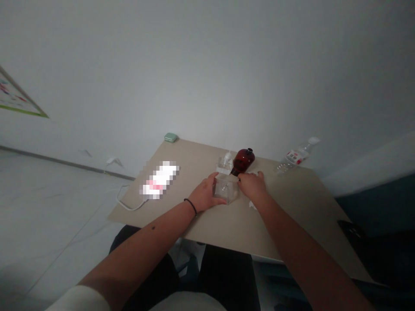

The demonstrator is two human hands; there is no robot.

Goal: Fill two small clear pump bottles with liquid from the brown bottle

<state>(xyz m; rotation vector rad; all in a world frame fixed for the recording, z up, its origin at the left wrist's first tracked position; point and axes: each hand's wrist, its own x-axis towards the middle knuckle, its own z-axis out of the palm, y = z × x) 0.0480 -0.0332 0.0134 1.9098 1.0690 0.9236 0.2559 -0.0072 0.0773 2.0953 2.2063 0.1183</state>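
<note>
Near the table's middle, my left hand (205, 193) grips the left side of a clear square box (223, 190), fingers behind it and thumb at the front. My right hand (251, 186) is at the box's right rear corner, its fingers curled; a small dark spot shows at the fingertips, and what they hold is hidden. Just behind stands a brown-red bottle (244, 160) with an open neck, its lower part partly covered by my right hand. Left of that bottle is a clear container with a white pump top (228, 157).
A bright phone-like screen, blurred out (161, 179), lies at the left with a white cable (129, 207). A green case (170, 137) sits at the back left corner. At the right rear is a clear plastic bottle (296, 156). Crumpled white tissue (252, 205) lies under my right wrist.
</note>
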